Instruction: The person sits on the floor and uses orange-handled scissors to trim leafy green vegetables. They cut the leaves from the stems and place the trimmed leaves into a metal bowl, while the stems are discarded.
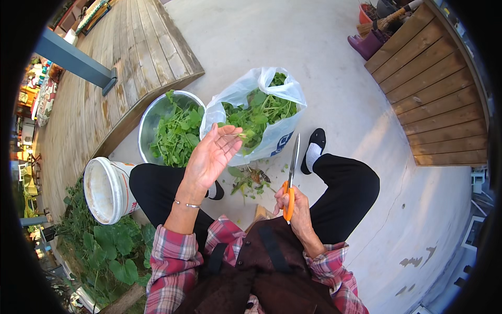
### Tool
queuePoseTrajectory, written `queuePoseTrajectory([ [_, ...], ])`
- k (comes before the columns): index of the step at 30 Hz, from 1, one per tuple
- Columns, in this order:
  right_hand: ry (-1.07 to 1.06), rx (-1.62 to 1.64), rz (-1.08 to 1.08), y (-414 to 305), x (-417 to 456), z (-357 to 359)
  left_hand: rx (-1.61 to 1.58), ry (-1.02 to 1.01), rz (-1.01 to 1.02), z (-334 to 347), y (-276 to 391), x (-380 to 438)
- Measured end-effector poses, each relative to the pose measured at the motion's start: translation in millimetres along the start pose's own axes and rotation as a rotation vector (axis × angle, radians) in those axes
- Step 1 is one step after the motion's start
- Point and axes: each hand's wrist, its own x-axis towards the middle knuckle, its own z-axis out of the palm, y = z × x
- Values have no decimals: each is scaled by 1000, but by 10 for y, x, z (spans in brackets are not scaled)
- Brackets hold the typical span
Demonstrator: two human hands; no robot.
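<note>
My left hand [213, 153], palm turned up, is raised in front of the plastic bag with a thin sprig of greens [238, 135] at its fingertips. In my right hand [292, 206] is a pair of scissors with orange handles [289, 204]; the blades point away from me and look closed. A white translucent plastic bag [286, 92] full of leafy green stems [259, 114] stands open on the floor. Left of it, a metal bowl [144, 131] holds more leafy greens [178, 133]. Loose trimmings [249, 182] lie on the concrete between my feet.
A white plastic bucket [102, 190] lies tilted beside my left knee, above leafy plants [113, 243]. A wooden deck [129, 59] with a blue post [74, 57] rises at the left. To the right stand a wooden plank structure [435, 94] and a purple boot [366, 43].
</note>
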Motion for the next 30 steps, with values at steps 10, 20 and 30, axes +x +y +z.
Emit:
queuePoseTrajectory([
  [10,-20,-27,-13,-32,26,-54,660,395,730,-568,661,411],
  [20,-9,-58,86,-68,188,-2,1460,64,276,-812,-406,757],
  [30,33,79,218,-30,404,-46,2345,-98,335,-1610,-1440,1532],
])
